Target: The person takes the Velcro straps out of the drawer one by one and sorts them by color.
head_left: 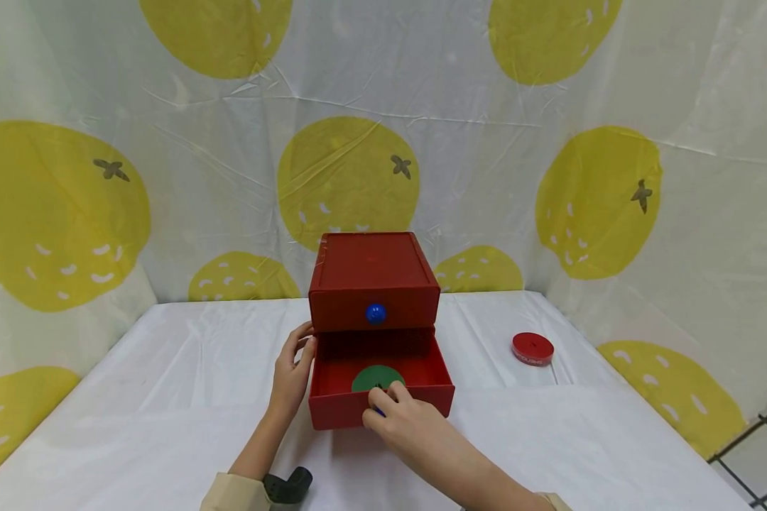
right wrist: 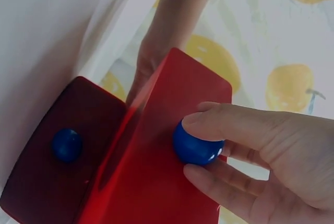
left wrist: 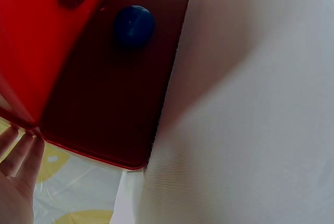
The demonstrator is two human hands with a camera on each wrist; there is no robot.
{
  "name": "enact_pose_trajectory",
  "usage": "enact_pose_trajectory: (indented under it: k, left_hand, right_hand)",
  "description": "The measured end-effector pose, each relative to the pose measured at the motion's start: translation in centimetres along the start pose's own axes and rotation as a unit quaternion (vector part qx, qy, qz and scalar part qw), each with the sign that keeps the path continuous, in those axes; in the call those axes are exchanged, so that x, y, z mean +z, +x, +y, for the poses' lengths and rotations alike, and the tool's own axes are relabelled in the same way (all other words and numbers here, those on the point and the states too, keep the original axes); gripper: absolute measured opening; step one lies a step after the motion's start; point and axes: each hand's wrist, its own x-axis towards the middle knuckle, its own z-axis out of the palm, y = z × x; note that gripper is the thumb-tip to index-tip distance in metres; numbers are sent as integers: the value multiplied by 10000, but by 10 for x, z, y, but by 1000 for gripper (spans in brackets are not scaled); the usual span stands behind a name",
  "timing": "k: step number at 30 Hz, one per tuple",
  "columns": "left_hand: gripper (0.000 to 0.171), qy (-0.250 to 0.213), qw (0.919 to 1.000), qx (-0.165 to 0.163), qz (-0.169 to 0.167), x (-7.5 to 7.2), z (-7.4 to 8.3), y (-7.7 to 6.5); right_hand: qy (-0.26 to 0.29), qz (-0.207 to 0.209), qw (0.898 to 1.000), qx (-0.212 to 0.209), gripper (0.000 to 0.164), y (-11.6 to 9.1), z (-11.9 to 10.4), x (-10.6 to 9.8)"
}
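Observation:
A red two-drawer box (head_left: 371, 259) stands on the table with its lower drawer (head_left: 339, 413) pulled out. My right hand (head_left: 409, 426) pinches the blue knob (right wrist: 194, 148) on that drawer's front between thumb and fingers. Inside the drawer lies a flat round green thing (head_left: 377, 375), partly hidden by the front wall and my fingers. Against the box's left side rests my left hand (head_left: 290, 376), its fingers (left wrist: 28, 164) fairly straight and holding nothing. The upper drawer (head_left: 335, 312) is closed, with a blue knob (head_left: 376, 314) of its own.
A red roll of tape or ribbon (head_left: 533, 348) with white lettering lies on the table to the right of the box. White cloth (head_left: 192, 440) covers the table. Behind hangs a curtain (head_left: 473, 163) printed with yellow fruit. A dark wire grid (head_left: 757, 454) shows at the lower right.

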Motion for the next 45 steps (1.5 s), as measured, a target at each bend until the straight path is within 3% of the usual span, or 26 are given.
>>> enact_pose_trajectory:
  k: [6, 10, 18, 23, 28, 33, 36, 41, 45]
  left_hand:
    - [30, 41, 10000, 6, 31, 1, 2, 1]
    - [31, 78, 10000, 4, 42, 2, 2, 0]
    - [32, 50, 9999, -108, 12, 1, -1, 1]
    - [33, 2, 9997, -236, -4, 0, -1, 2]
    - [33, 156, 9998, -30, 103, 0, -1, 0]
    - [33, 201, 9998, -34, 76, -1, -1, 0]
    - [32, 165, 9998, -25, 73, -1, -2, -1]
    - [33, 176, 9998, -47, 60, 0, -3, -1]
    - [33, 197, 9998, -63, 49, 1, -2, -1]
  right_hand:
    - [178, 481, 9986, -94, 25, 0, 5, 1]
    - [682, 848, 9941, -25, 15, 3, 11, 3]
    - [1682, 1034, 9803, 72, 11, 9, 20, 6]
    - [2440, 936, 9652, 86, 9, 16, 29, 6]
    - [3640, 439, 9295, 403, 12, 22, 41, 1]
    - [4174, 449, 9054, 634, 13, 23, 54, 3]
    - [4292, 658, 8980, 709, 13, 22, 61, 9]
    - [4270, 1113, 8961, 483, 14, 23, 70, 20]
    - [4352, 1130, 8918, 497, 14, 22, 74, 24]
